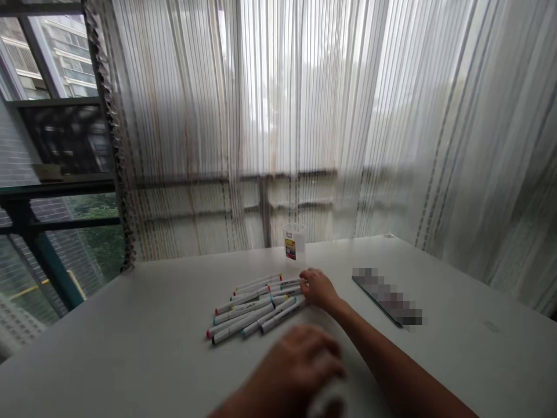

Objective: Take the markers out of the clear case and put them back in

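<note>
A loose pile of several white markers (pixel 252 313) with coloured ends lies on the white table. My right hand (pixel 317 288) reaches over the table to the right end of the pile, its fingers bent and closed at the marker ends there. Nearer to me and low in the view is my left hand (pixel 296 366), blurred, with its fingers curled. Below its fingers shows a pale rounded thing (pixel 328 400), too smeared to name. Behind the pile stands a clear plastic container (pixel 299 244) with a coloured label.
A dark-edged flat object (pixel 385 296), pixelated on top, lies right of my right arm. The white table (pixel 108 325) runs back to sheer striped curtains (pixel 278 116). To the left is a window (pixel 56 58) with a building outside.
</note>
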Available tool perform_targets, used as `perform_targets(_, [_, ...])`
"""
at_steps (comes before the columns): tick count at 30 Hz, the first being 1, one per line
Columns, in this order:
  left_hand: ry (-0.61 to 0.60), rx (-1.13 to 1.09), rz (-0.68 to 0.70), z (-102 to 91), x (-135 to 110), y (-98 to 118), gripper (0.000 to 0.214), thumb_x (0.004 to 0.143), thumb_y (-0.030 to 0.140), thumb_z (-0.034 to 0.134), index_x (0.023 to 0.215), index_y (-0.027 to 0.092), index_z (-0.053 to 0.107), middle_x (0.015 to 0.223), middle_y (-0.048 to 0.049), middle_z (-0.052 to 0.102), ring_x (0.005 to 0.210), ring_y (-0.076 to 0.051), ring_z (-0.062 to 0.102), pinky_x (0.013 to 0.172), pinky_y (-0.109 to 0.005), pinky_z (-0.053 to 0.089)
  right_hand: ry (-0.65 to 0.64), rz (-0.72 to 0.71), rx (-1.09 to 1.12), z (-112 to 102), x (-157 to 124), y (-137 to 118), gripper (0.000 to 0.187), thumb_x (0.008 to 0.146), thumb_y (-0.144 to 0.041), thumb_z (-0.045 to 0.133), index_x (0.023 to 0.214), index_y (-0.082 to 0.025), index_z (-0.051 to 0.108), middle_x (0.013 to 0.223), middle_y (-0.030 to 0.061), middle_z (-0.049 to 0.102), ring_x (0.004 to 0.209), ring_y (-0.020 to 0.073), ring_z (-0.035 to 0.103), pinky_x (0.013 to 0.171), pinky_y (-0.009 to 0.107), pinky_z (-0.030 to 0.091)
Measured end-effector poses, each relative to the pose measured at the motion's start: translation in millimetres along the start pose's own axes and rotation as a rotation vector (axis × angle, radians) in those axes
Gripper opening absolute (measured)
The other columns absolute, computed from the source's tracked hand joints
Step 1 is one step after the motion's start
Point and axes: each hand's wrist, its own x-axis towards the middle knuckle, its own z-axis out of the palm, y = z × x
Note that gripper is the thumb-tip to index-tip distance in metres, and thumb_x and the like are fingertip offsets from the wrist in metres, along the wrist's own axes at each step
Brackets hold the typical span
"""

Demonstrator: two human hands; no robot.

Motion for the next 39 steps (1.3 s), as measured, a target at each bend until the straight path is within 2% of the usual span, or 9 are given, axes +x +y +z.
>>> perform_targets(2, [0.068, 0.091, -0.413, -5.2, -14, -57, 0.038, 0.084, 0.029, 0.052, 0.12, 0.02, 0.051, 0.124, -0.012, 0.055, 0.115, -0.027, 0.05, 0.099, -0.047, 0.04, 0.007, -0.03, -0.015, 8, 1, 4, 0.029, 0.082, -0.017, 0.048, 0.107, -0.012, 0.062, 0.111, 0.0125, 0.06, 0.109, 0.0229, 0.049, 0.094, 0.03, 0.035])
perform_targets(3, [0.032, 0.136, -0.537, -5.8, -24, -85, 0.047, 0.081, 0.033, 0.056, 0.125, 0.019, 0.049, 0.129, -0.0144, 0.051, 0.121, -0.031, 0.045, 0.102, -0.051, 0.035, 0.007, -0.048, -0.016, 12, 2, 5, 0.03, 0.082, -0.019, 0.048, 0.109, -0.012, 0.061, 0.115, 0.0119, 0.058, 0.112, 0.0226, 0.046, 0.096, 0.03, 0.033])
perform_targets(6, [-0.092, 0.172, -0.69, 4.0, -50, -146, 0.075, 0.071, 0.048, 0.065, 0.132, 0.012, 0.042, 0.14, -0.0202, 0.038, 0.129, -0.037, 0.032, 0.104, -0.055, 0.028, -0.011, -0.113, -0.021, 20, 2, 10, 0.031, 0.083, -0.024, 0.051, 0.111, -0.014, 0.06, 0.122, 0.0097, 0.054, 0.117, 0.0217, 0.042, 0.099, 0.028, 0.031])
perform_targets(8, [-0.092, 0.141, -0.7, 17.5, -61, -165, 0.073, 0.073, 0.05, 0.063, 0.133, 0.014, 0.043, 0.141, -0.018, 0.038, 0.13, -0.035, 0.033, 0.105, -0.053, 0.029, -0.033, -0.135, -0.045, 21, 1, 13, 0.029, 0.083, -0.025, 0.051, 0.108, -0.015, 0.061, 0.12, 0.0095, 0.055, 0.114, 0.0221, 0.043, 0.097, 0.03, 0.033])
perform_targets(13, [0.012, 0.081, -0.685, 38.6, -73, -170, 0.066, 0.077, 0.055, 0.056, 0.129, 0.015, 0.048, 0.135, -0.0139, 0.047, 0.126, -0.032, 0.04, 0.105, -0.049, 0.033, -0.115, -0.106, -0.149, 15, -1, 11, 0.024, 0.081, -0.025, 0.053, 0.102, -0.018, 0.062, 0.107, 0.0098, 0.059, 0.102, 0.0241, 0.049, 0.088, 0.034, 0.037])
perform_targets(24, [0.094, 0.091, -0.73, 25.2, -78, -171, 0.041, 0.081, 0.048, 0.054, 0.113, 0.023, 0.06, 0.116, -0.007, 0.062, 0.111, -0.026, 0.054, 0.096, -0.041, 0.045, -0.223, -0.021, -0.094, 12, -1, 14, 0.02, 0.078, -0.019, 0.053, 0.097, -0.021, 0.059, 0.096, 0.0048, 0.06, 0.087, 0.0194, 0.057, 0.074, 0.027, 0.038])
perform_targets(29, [0.08, 0.097, -0.761, 21.6, -74, -164, 0.039, 0.082, 0.049, 0.052, 0.111, 0.025, 0.06, 0.114, -0.006, 0.062, 0.108, -0.026, 0.055, 0.094, -0.042, 0.046, -0.185, -0.029, -0.032, 8, -1, 14, 0.021, 0.076, -0.019, 0.056, 0.097, -0.02, 0.058, 0.1, 0.0052, 0.058, 0.091, 0.0192, 0.054, 0.079, 0.027, 0.039])
perform_targets(35, [0.06, 0.106, -0.801, 22.1, -73, -163, 0.042, 0.082, 0.049, 0.051, 0.115, 0.024, 0.059, 0.117, -0.0063, 0.06, 0.111, -0.026, 0.053, 0.096, -0.043, 0.044, -0.181, -0.079, -0.052, 10, -5, 10, 0.005, 0.078, -0.023, 0.058, 0.08, -0.019, 0.061, 0.097, 0.0058, 0.058, 0.093, 0.0208, 0.052, 0.082, 0.03, 0.04])
perform_targets(39, [0.049, 0.145, -0.801, 19.6, -69, -160, 0.041, 0.083, 0.045, 0.051, 0.116, 0.022, 0.058, 0.121, -0.0081, 0.058, 0.114, -0.025, 0.052, 0.098, -0.041, 0.041, -0.187, -0.11, -0.08, 7, -7, 0, 0.009, 0.08, -0.023, 0.057, 0.077, -0.018, 0.063, 0.1, 0.007, 0.059, 0.095, 0.0215, 0.051, 0.085, 0.031, 0.04])
